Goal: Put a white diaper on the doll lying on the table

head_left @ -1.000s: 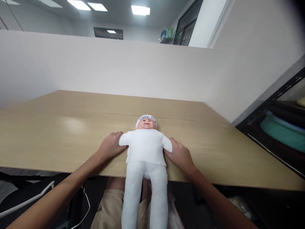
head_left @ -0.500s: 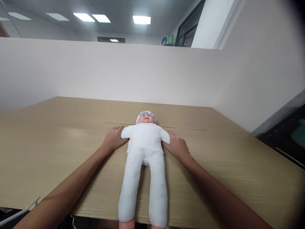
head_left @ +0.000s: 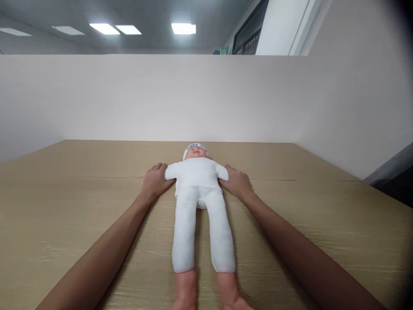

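Note:
A baby doll [head_left: 197, 174] lies on its back on the wooden table [head_left: 97, 215], head at the far side and bare feet towards me. It has a white top, white trousers and a white headband [head_left: 195, 146] with blue lettering. My left hand [head_left: 156, 181] is closed round the doll's arm on the left, just below the short sleeve. Round the doll's other arm, my right hand [head_left: 237, 181] is closed in the same way. Both hands rest low at the tabletop, and the doll's forearms are mostly hidden inside them.
A pale wall [head_left: 180, 99] rises right behind the table's far edge, and another wall [head_left: 361, 107] stands on the right. A dark object [head_left: 396, 181] shows beyond the table's right edge. A seam runs across the tabletop near the doll's shoulders.
The doll and both hands sit slightly farther up the table, and the doll's feet now show over the tabletop. My view has shifted a little. Both hands keep their hold on the arms.

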Action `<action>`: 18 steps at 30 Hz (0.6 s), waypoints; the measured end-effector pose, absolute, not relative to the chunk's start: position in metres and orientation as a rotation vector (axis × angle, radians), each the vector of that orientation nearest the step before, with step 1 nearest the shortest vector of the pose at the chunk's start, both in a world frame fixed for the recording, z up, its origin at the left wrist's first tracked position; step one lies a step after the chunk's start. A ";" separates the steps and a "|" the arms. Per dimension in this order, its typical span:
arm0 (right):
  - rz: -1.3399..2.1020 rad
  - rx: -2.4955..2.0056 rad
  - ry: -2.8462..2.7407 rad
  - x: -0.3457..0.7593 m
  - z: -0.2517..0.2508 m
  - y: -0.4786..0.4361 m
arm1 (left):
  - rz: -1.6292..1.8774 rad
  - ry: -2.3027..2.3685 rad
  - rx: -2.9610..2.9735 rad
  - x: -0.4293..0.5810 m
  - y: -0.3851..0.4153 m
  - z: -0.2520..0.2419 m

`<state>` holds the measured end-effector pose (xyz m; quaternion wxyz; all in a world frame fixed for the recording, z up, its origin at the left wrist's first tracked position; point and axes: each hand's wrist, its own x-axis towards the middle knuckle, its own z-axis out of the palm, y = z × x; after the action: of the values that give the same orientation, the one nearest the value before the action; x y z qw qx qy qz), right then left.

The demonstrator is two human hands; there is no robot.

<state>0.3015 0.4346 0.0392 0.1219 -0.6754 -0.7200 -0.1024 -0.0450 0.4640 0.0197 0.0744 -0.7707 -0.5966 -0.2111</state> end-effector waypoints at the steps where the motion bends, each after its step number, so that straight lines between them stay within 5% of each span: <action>1: -0.317 -1.959 -2.103 0.302 0.038 0.441 | -0.635 -1.774 -2.302 -0.046 0.469 0.019; 18: -0.506 -1.600 -2.157 0.321 0.021 0.515 | -0.689 -1.678 -2.281 -0.051 0.529 0.005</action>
<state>0.3208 0.5154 0.0208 0.2028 -0.5733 -0.7729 -0.1813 -0.0510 0.5294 0.0053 0.1136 -0.7776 -0.5721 -0.2349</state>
